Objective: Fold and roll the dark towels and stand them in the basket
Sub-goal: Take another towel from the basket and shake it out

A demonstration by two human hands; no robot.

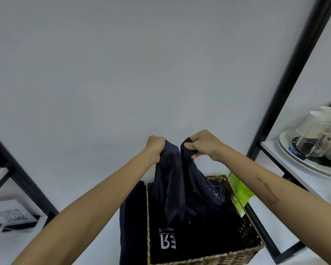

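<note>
Above the wicker basket (243, 234), the left hand (154, 148) and right hand (203, 144) each grip a top corner of a dark towel (172, 184). It hangs down into the basket, onto more dark cloth lying inside.

white mirrored "E3"-like lettering on dark towel (180, 243) in basket (252, 243)

basket (243, 251) btm cut off by edge, towel (172, 180) print unreadable

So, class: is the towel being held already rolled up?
No, the dark towel hangs loose and unrolled from the left hand and right hand above the wicker basket.
</note>
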